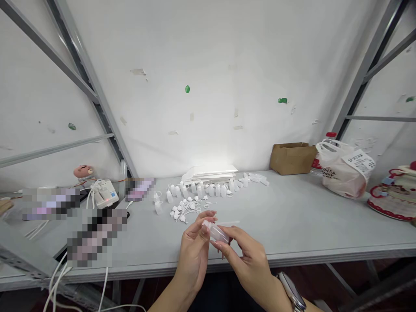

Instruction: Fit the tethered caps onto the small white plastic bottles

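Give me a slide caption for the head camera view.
Left hand and right hand hold a small translucent bottle at a gray table, with more bottles farther back.

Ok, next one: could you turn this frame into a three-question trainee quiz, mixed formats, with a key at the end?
1. Which hand is at the neck end of the held translucent plastic bottle?
2. True or false: in the picture, the brown cardboard box stands to the left of the white plastic carrier bag.
3. The wristwatch is worn on which side? (a) left (b) right (c) both

Key:
1. The left hand; the right hand holds the body toward the base.
2. True.
3. b
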Demonstrator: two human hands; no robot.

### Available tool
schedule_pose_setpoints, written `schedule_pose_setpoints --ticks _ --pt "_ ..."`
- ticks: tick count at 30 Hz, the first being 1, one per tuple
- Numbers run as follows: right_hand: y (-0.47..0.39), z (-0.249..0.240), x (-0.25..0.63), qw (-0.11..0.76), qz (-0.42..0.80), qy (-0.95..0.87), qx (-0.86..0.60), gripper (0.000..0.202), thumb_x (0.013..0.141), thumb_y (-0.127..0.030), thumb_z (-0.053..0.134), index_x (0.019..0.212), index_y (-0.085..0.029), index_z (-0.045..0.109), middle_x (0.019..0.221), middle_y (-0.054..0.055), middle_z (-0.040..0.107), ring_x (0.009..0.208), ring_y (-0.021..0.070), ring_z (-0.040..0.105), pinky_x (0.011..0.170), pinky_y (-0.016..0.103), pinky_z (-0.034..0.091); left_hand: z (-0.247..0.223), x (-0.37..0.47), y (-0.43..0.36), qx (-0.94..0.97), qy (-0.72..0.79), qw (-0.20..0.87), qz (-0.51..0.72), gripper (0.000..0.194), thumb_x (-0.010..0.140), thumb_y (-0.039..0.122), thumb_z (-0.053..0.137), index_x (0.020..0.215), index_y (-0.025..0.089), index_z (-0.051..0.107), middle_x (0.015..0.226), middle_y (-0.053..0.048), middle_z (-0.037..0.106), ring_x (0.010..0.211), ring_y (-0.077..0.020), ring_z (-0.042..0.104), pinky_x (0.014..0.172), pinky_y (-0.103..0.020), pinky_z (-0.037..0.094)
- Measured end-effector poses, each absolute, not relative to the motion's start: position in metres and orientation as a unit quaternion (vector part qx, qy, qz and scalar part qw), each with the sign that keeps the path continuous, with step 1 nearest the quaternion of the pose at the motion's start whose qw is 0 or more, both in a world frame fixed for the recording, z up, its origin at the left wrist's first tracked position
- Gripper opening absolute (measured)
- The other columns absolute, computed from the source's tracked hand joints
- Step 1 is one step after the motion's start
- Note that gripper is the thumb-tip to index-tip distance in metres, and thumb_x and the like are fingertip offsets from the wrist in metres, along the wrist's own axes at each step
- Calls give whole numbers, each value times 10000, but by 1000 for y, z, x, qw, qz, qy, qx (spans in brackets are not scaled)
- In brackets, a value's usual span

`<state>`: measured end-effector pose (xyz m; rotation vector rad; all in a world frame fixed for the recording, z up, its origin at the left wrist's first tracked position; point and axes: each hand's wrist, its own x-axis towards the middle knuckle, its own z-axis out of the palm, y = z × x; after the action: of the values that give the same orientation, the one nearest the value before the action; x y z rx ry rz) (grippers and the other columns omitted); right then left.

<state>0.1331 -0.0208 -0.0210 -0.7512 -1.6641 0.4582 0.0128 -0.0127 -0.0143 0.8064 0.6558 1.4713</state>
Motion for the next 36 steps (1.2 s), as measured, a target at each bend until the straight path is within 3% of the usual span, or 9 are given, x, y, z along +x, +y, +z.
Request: schedule_pose_setpoints --ticks 7,11,14,17,22,28,34,36 --pt "-18 -12 136 526 462 -610 -370 216 789 -365 605 812 -158 661 575 -12 559 525 105 502 511 225 434 -18 9 -6 410 325 562 640 265 701 413 653 689 160 728 1044 -108 554 985 -245 506 807 -321 437" --pt "-12 -4 138 481 627 -529 -309 311 759 -428 626 704 -122 634 541 -9 550 466 79 469 486 216 385 -12 7 -5 437 337 543 633 255 663 422 685 665 172 736 1037 -110 563 1031 -280 513 850 -354 433" --pt "-10 -1 137 450 728 -459 -240 379 774 -476 596 684 -108 620 534 9 565 442 64 444 478 206 349 -4 4 -7 459 353 516 631 270 604 406 735 768 191 749 1128 -121 547 1117 -326 473 849 -371 443" --pt "-11 -4 136 416 800 -387 -194 424 794 -496 566 729 -83 633 492 2 545 411 52 420 472 200 331 1 2 -8 465 347 486 654 372 563 369 771 904 229 729 1169 -104 565 1198 -314 420 939 -373 390" --pt "-12 -10 137 361 871 -300 -145 396 856 -421 506 727 -68 632 460 1 530 397 54 404 448 190 315 -3 3 -6 461 330 484 666 425 582 363 764 987 252 696 1222 -93 573 1207 -299 433 962 -385 366" --pt "-10 -11 136 347 888 -274 -123 385 891 -358 453 711 -62 621 450 2 516 369 48 372 425 183 281 -6 -3 -4 519 346 386 679 590 621 276 752 1178 332 563 1324 -44 505 1270 -269 367 1019 -406 303" --pt "-10 -12 135 341 894 -267 -119 408 894 -370 436 704 -60 621 443 8 518 366 54 374 426 191 293 1 -9 -4 556 348 437 616 250 646 340 724 876 244 730 1267 -83 551 1271 -318 360 1033 -437 298" --pt "-10 -13 135 333 898 -264 -115 407 887 -374 441 695 -64 622 444 12 522 372 62 400 429 196 307 3 -8 -6 541 338 473 608 215 659 379 707 804 224 740 1276 -92 544 1280 -324 341 1035 -434 289"
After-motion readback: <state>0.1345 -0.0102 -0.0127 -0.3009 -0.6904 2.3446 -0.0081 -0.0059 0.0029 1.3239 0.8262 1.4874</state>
